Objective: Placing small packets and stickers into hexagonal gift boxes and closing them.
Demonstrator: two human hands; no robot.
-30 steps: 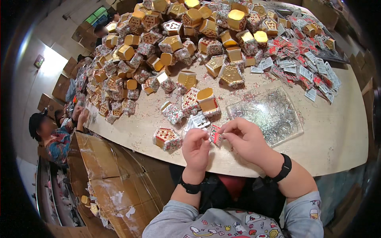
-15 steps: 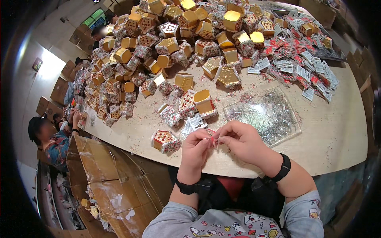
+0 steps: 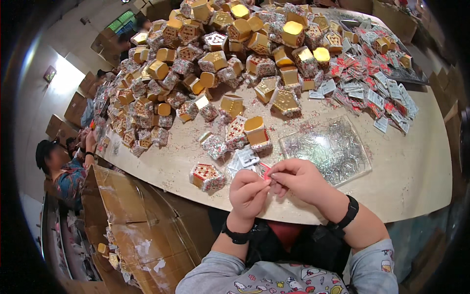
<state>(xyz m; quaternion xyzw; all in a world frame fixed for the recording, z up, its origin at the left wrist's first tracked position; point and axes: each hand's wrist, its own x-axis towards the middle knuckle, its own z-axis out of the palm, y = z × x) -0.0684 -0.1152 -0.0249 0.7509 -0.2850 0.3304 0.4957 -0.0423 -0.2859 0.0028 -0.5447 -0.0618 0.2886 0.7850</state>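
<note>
Close to the table's front edge, my left hand [image 3: 248, 193] and my right hand [image 3: 302, 182] meet fingertip to fingertip. Both are closed in a pinch on a small red-and-white paper tag [image 3: 266, 171], mostly covered by the fingers. Whether a thin wire or string is with it, I cannot tell. White printed tags [image 3: 244, 159] lie just beyond my left hand. To its left rests a small house-shaped ornament [image 3: 207, 177] with beaded sides. Beyond my right hand sits a shallow clear tray [image 3: 368, 164] of thin silvery wire pieces.
A big heap of beaded, gold-based house ornaments [image 3: 210, 61] covers the far left and middle of the table [image 3: 416, 161]. Red and white tags [image 3: 374, 98] are piled far right, by a dark tray [image 3: 413, 76]. A cardboard box [image 3: 137, 215] stands front left; another person [image 3: 68, 174] works beyond it.
Both hands have come slightly nearer to me, keeping together at the red-and-white tag. My right fingers now lie over more of it. The whole view has shifted a little.
</note>
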